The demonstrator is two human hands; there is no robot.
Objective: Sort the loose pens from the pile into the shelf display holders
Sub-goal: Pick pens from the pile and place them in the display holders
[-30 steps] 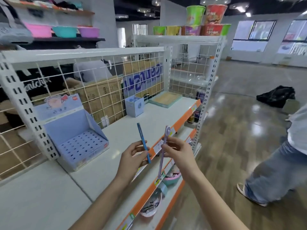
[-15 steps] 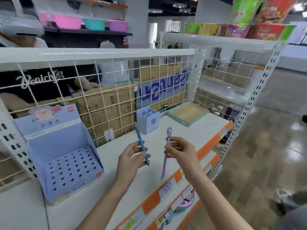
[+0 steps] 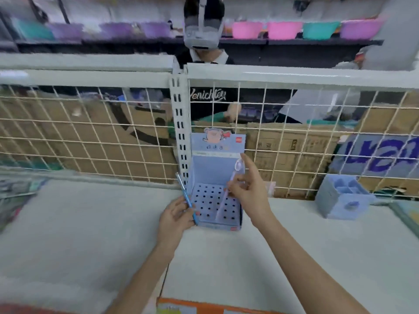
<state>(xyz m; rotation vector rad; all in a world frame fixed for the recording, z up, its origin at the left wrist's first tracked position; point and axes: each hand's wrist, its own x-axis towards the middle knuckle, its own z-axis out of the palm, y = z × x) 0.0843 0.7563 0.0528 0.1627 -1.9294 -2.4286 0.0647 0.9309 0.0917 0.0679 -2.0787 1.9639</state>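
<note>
While over the holder (image 3: 215,207), left hand (image 3: 174,217) gripping blue pen (image 3: 186,198), right hand (image 3: 250,192) pinching lilac pen (image 3: 229,189).

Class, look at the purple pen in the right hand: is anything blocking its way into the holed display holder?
Nothing visible. The right hand holds the purple pen slanted directly over the holder, whose holes look empty. The left hand and its blue pen sit at the holder's left edge, clear of the holes.
</note>
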